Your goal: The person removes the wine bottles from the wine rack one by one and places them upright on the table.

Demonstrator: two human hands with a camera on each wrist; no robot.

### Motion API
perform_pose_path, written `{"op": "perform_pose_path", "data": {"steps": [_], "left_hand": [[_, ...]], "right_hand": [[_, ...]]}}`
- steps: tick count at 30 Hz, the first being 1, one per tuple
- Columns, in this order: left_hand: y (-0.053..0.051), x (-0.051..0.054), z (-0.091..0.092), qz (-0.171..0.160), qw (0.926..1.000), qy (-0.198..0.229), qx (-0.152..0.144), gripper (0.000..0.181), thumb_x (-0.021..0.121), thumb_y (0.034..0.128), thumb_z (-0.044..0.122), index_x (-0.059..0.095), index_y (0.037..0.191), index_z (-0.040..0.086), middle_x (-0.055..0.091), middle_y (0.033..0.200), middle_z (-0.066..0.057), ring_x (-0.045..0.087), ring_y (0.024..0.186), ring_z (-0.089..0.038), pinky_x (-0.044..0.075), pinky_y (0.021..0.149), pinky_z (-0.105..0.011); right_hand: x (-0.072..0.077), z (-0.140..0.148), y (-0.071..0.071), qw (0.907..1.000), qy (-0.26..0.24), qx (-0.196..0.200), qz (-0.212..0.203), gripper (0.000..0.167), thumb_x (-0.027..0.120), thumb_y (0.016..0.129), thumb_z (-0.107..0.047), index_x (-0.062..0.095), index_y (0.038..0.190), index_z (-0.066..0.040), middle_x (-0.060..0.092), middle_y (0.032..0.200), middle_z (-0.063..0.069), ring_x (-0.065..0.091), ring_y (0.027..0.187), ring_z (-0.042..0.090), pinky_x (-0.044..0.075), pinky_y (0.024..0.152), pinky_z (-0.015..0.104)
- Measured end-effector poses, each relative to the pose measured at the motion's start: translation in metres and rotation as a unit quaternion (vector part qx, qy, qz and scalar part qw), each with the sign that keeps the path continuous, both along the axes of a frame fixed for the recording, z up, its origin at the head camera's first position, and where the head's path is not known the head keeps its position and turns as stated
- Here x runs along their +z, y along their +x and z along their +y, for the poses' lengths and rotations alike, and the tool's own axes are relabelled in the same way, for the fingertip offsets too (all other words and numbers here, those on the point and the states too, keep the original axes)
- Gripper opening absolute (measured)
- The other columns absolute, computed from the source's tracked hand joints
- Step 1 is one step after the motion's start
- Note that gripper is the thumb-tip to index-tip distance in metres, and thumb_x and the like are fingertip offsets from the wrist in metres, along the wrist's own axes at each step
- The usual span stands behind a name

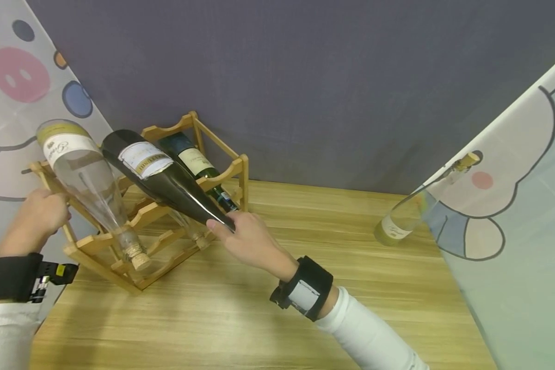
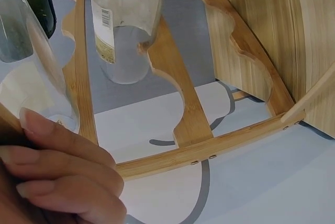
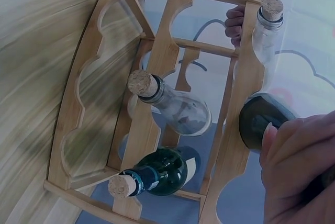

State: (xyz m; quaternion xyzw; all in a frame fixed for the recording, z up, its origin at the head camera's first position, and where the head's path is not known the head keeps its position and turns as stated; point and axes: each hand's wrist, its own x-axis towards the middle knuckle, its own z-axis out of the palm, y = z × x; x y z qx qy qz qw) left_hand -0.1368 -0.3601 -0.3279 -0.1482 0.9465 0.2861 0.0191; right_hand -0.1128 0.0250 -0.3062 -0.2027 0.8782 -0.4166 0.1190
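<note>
"Who has the dark bottle (image 1: 166, 180), and where is it?"

"A person's right hand (image 1: 250, 239) grips it by the neck, fingers wrapped around the glass. The bottle slants across the top of a wooden rack (image 1: 104, 271), base toward the back, white-and-gold label facing up. Whether its weight rests on the rails, I cannot tell."

"And the left hand (image 1: 43, 211)?"

"It holds the rack's side, fingers curled around the wood, just beside a corked clear bottle (image 1: 90, 177) that lies along the top tier, neck toward the viewer."

"What else does the rack carry?"

"A green bottle (image 1: 196, 162) with a cream label lies below the top front rail, on the far side of the dark one. A second clear bottle (image 3: 183, 111), also corked, lies in a notch next to it."

"Anything at the other end?"

"A third clear bottle (image 1: 395, 226) stands upright on the wood-grain surface (image 1: 314, 226), well apart from the rack, near a cartoon-print panel (image 1: 483, 200)."
</note>
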Motion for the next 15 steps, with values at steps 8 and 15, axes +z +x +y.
{"op": "perform_pose_path", "data": {"steps": [8,15], "left_hand": [[-0.0008,-0.0008,-0.0013,0.002,1.0,-0.008,0.003,0.037,0.02,0.099,0.022,0.041,0.078,-0.001,0.041,0.069,-0.009,0.039,0.051,-0.018,0.037,0.049,-0.035],[-0.0023,-0.0023,-0.003,-0.004,1.0,-0.007,0.002,0.035,0.02,0.0976,0.02,0.04,0.074,0.002,0.039,0.068,-0.007,0.038,0.05,-0.018,0.036,0.048,-0.035]], "right_hand": [[-0.0004,-0.001,0.0005,1.0,0.002,-0.008,0.004,0.034,0.051,0.1,-0.043,0.057,0.083,-0.014,0.047,0.063,-0.003,0.044,0.053,0.01,0.038,0.053,0.024],[-0.001,-0.0019,0.0012,0.9999,-0.006,-0.015,-0.005,0.034,0.051,0.1,-0.044,0.056,0.084,-0.014,0.045,0.062,-0.004,0.042,0.051,0.01,0.036,0.051,0.024]]}}
